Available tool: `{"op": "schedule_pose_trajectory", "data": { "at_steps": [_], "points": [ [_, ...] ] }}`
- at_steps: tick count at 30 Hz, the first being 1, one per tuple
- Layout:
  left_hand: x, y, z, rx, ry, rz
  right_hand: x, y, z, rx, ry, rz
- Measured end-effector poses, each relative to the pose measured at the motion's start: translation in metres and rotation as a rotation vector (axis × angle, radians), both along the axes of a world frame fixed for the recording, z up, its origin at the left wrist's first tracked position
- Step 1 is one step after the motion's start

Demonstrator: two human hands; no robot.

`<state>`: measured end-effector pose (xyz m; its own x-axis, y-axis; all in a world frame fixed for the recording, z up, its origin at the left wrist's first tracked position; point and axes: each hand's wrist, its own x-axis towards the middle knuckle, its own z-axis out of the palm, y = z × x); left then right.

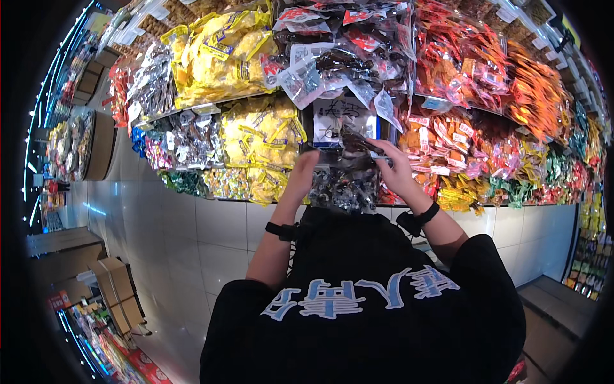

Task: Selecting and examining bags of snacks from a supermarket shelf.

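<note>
My right hand (394,168) pinches a dark plastic packet (357,141) between thumb and fingers, above the middle lower bin. My left hand (303,172) is blurred at that bin's left side, seen edge-on; its fingers are mostly hidden, and I cannot tell whether it holds anything. Just beyond the hands, a white card or pack (345,117) with dark writing and blue edges lies at the back of the bin. Small dark-wrapped packets (343,187) fill the near part, below the hands. Larger clear packs of dark food (343,67) are heaped on the tier above.
Yellow snack packets (261,132) lie left of the hands, and red-and-white packets (439,139) lie right. Orange packets (539,91) hang farther right. Tiled floor (220,225) runs below the display edge. Cardboard boxes (115,293) are stacked on the lower left.
</note>
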<state>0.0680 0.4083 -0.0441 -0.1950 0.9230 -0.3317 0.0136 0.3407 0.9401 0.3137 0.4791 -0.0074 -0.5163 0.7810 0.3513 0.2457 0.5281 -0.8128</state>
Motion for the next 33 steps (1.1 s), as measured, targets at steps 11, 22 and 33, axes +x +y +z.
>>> {"op": "schedule_pose_trajectory", "data": {
  "at_steps": [11, 22, 33],
  "points": [
    [0.024, -0.001, 0.051, 0.100, -0.460, -0.186, 0.006, -0.014, 0.042, -1.266, 0.691, 0.231],
    [0.039, 0.000, 0.078, 0.227, -0.424, 0.073, 0.008, -0.024, 0.062, -0.721, 0.405, 0.082],
    [0.050, 0.002, 0.107, 0.230, -0.391, 0.167, -0.001, -0.036, 0.065, 0.493, -0.333, 0.084]
  ]
}}
